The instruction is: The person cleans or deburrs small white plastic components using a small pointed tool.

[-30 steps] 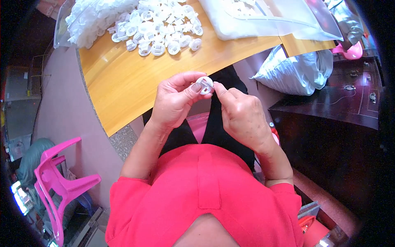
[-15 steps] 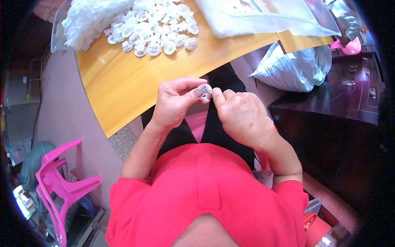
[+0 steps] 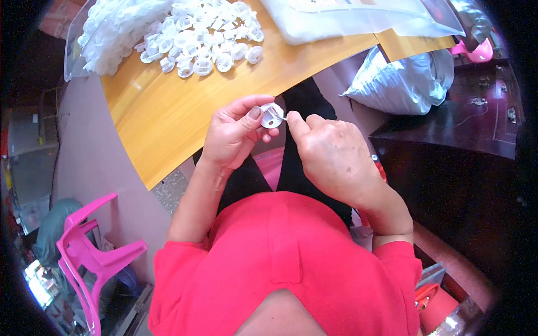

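Observation:
Between the thumb and fingers of my left hand (image 3: pixel 231 134) is a small round white plastic piece (image 3: pixel 271 117) with slots in its face. My left hand is closed on its edge, and the piece is held just off the near edge of the table. My right hand (image 3: pixel 339 157) is curled closed around a thin metal tool (image 3: pixel 282 118). Only the tool's narrow tip shows, touching or very near the right side of the piece; its handle is hidden in my fist. Many similar white plastic pieces (image 3: pixel 203 66) lie heaped on the wooden table (image 3: pixel 168 112).
A clear bag of white parts (image 3: pixel 120 36) stands at the table's far left. A translucent plastic tub (image 3: pixel 314 33) sits at the far right. Beyond my right hand are a pale sack (image 3: pixel 392 84) and a dark cabinet (image 3: pixel 448 134). A pink plastic chair (image 3: pixel 98 260) is at left.
The white piece has turned in my left hand, so its slotted face shows more. My right hand has drawn back slightly, and the metal tip now shows. My view has shifted a little.

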`<state>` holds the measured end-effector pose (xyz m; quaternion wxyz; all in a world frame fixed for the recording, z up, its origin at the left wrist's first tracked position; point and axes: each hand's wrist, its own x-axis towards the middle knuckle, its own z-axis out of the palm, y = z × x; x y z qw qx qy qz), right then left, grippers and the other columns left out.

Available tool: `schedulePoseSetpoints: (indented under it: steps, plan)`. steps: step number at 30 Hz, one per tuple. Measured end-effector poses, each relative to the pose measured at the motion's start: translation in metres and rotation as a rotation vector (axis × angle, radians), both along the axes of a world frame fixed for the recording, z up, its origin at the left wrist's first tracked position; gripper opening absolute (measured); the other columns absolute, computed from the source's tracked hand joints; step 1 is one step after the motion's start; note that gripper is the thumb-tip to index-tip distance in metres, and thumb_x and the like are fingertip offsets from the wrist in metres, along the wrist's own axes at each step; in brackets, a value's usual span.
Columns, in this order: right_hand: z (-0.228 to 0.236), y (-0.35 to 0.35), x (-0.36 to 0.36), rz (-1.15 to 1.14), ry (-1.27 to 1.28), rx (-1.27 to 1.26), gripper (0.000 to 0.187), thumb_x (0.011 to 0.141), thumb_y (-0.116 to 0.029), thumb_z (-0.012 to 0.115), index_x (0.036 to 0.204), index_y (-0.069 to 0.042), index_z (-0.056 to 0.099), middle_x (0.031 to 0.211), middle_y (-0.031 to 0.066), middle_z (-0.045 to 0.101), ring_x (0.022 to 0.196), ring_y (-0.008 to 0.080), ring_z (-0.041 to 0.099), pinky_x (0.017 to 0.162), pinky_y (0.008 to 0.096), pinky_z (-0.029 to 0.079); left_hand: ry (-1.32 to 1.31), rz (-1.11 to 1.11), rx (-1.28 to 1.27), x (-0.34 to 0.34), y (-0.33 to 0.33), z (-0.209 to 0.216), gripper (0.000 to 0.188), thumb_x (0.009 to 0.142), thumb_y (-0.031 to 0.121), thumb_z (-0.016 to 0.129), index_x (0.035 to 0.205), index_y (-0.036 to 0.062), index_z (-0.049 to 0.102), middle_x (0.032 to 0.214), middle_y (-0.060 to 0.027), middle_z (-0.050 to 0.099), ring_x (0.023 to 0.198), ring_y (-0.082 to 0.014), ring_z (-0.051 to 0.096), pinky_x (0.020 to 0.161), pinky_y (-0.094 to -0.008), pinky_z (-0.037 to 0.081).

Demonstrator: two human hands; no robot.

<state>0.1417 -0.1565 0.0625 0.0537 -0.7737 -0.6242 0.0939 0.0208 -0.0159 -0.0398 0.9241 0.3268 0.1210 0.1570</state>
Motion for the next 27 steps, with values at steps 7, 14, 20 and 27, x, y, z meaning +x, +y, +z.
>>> schedulePoseSetpoints:
  steps: [7,14,20,27]
  plan:
    - [-0.003,0.002,-0.005,-0.029,-0.056,-0.005,0.016,0.077,-0.005,0.056,0.093,-0.001,0.053,0.070,0.0114,0.059,0.062,0.0278,0.065,0.054,0.0366,0.052,-0.014,0.012,0.030,0.001,-0.002,0.000,0.027,0.091,0.007,0.059,0.116,-0.0032,0.059,0.101,-0.0158,0.066,0.083,-0.0228,0.067,0.068,-0.0301,0.056]
    - [-0.008,0.007,0.010,0.033,0.158,-0.026,0.011,0.078,-0.003,0.055,0.090,-0.001,0.053,0.073,0.0181,0.061,0.065,0.0375,0.062,0.059,0.0442,0.051,-0.041,0.034,0.042,0.001,-0.004,-0.002,0.029,0.089,0.004,0.060,0.116,-0.0053,0.058,0.102,-0.0182,0.065,0.089,-0.0242,0.066,0.075,-0.0328,0.056]
    - [-0.035,0.000,0.006,-0.112,0.530,0.267,0.023,0.083,0.004,0.050,0.105,0.000,0.056,0.079,0.0238,0.060,0.075,0.0415,0.061,0.060,0.0440,0.047,-0.018,0.089,0.039,0.000,-0.001,0.008,0.032,0.088,0.002,0.062,0.119,-0.0055,0.056,0.100,-0.0181,0.066,0.089,-0.0244,0.066,0.076,-0.0325,0.056]
    - [-0.038,0.003,0.002,-0.150,0.602,0.251,0.024,0.084,0.005,0.049,0.106,0.001,0.057,0.081,0.0247,0.060,0.076,0.0417,0.061,0.061,0.0425,0.047,-0.026,0.116,0.103,0.000,-0.001,0.008,0.034,0.085,0.000,0.065,0.118,-0.0051,0.057,0.097,-0.0171,0.067,0.088,-0.0225,0.066,0.076,-0.0318,0.057]
